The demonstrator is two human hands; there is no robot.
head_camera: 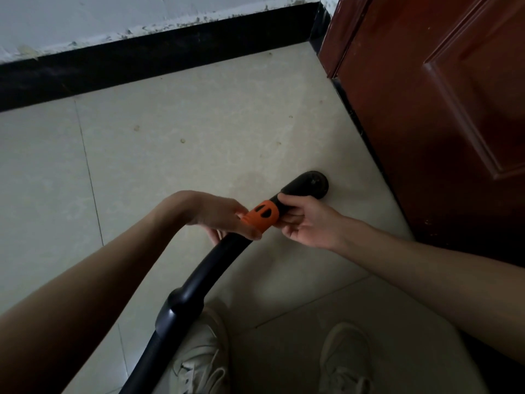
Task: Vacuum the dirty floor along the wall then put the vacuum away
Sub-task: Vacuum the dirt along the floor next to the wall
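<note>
Black vacuum wand [181, 297], rigid, light-looking, rises from near centre. Left hand [224, 214] pinches orange collar [262, 216]; right hand [306, 220] grips the dark end piece [306, 184] beyond. Best held on the curved handle.

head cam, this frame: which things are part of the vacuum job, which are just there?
Job:
- vacuum tube, black and curved
- orange collar on the tube, left hand holds it
- black nozzle, right hand pinches the tube just behind it
- tiled floor with specks of dirt
- black baseboard along the wall

Just there:
- red-brown door
- white shoes
</note>
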